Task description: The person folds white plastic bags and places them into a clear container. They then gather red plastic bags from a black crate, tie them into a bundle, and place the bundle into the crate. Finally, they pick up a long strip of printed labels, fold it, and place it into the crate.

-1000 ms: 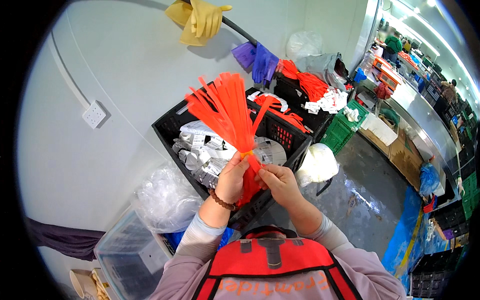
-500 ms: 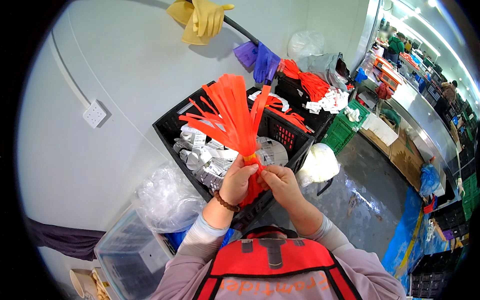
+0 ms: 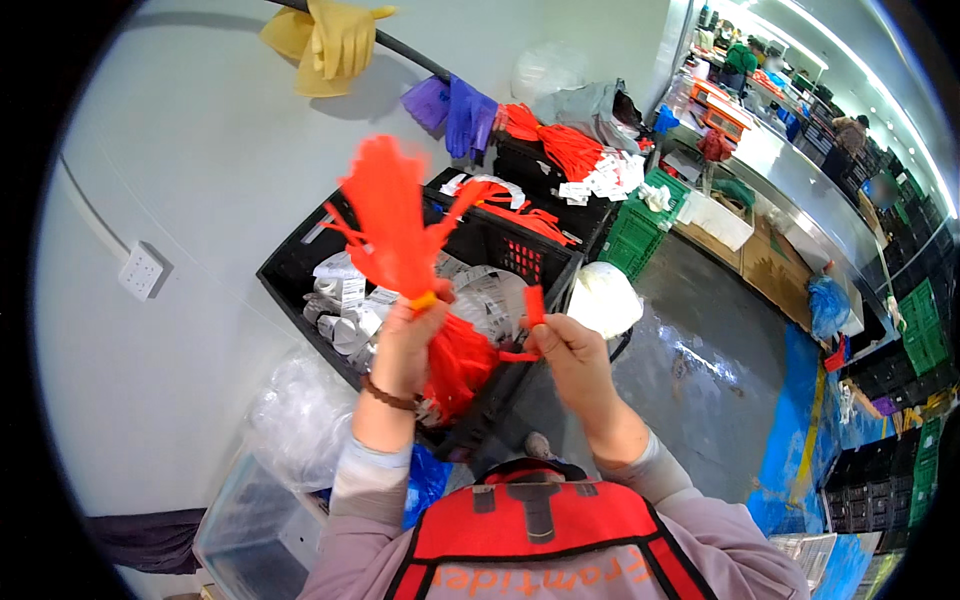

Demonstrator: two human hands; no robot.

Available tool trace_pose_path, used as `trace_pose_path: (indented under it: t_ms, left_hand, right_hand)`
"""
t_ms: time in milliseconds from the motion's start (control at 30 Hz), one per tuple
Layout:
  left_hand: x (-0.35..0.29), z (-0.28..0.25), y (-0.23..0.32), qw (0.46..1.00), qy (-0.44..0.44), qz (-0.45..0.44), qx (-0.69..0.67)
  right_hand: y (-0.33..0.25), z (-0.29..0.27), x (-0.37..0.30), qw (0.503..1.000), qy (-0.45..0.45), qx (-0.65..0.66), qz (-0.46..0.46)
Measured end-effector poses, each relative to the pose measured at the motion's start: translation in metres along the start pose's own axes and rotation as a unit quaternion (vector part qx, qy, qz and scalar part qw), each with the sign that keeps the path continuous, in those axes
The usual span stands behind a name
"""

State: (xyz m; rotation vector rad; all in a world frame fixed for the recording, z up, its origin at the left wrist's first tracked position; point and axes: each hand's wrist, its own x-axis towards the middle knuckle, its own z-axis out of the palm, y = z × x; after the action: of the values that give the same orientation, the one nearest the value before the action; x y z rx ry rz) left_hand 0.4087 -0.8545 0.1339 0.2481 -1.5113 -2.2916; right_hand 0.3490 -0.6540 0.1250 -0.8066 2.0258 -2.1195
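My left hand (image 3: 408, 345) is closed around the waist of a bundle of flat red strips (image 3: 385, 225), just below its yellow band (image 3: 424, 300). The strips fan out above the fist and hang down below it. To the right, my right hand (image 3: 575, 365) pinches a single red strip (image 3: 534, 302) between thumb and fingers, its two ends poking out up and to the left. Both hands are over a black crate (image 3: 290, 268) that contains crumpled printed white labels (image 3: 350, 318). The bundle is partly blurred and hides some of the crate.
More red strip bundles (image 3: 570, 148) lie on black crates behind. A green crate (image 3: 632, 232) and white bag (image 3: 605, 303) stand right of my crate. Clear plastic (image 3: 300, 415) and a clear bin (image 3: 245, 540) are at left. Yellow gloves (image 3: 342, 45) and purple gloves (image 3: 468, 118) hang above.
My right hand has come away from the bundle to the right, with a red strip in it. My left hand has moved left with the bundle. The whole view has shifted slightly.
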Motion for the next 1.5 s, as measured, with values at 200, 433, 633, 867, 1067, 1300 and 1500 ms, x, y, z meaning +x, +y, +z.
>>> trace_pose_path:
  t_ms: [200,433,633,867,1067,1300,1500]
  left_hand:
    - [0.034,-0.012,0.086,0.931,-0.091,0.352,0.021]
    - [0.092,0.026,0.157,0.953,-0.044,0.299,-0.015]
    - [0.133,0.106,0.164,0.959,-0.008,0.284,0.002]
    - [0.180,0.177,0.153,0.941,-0.249,0.222,-0.060]
    - [0.214,0.271,0.112,0.868,-0.397,0.074,-0.291]
    - [0.270,0.332,0.065,0.851,-0.418,0.048,-0.315]
    - [0.304,0.367,-0.037,0.949,-0.281,0.045,-0.139]
  right_hand:
    - [-0.019,-0.099,0.006,0.959,0.239,0.129,-0.082]
    - [-0.014,-0.270,-0.017,0.906,0.314,0.235,-0.157]
    - [0.024,-0.390,-0.022,0.913,0.326,0.232,-0.079]
    - [0.050,-0.466,-0.004,0.910,0.337,0.238,0.035]
    - [0.064,-0.481,-0.002,0.913,0.311,0.254,0.076]
    - [0.077,-0.510,-0.027,0.902,0.342,0.244,0.103]
    - [0.106,-0.535,-0.045,0.880,0.396,0.226,0.133]
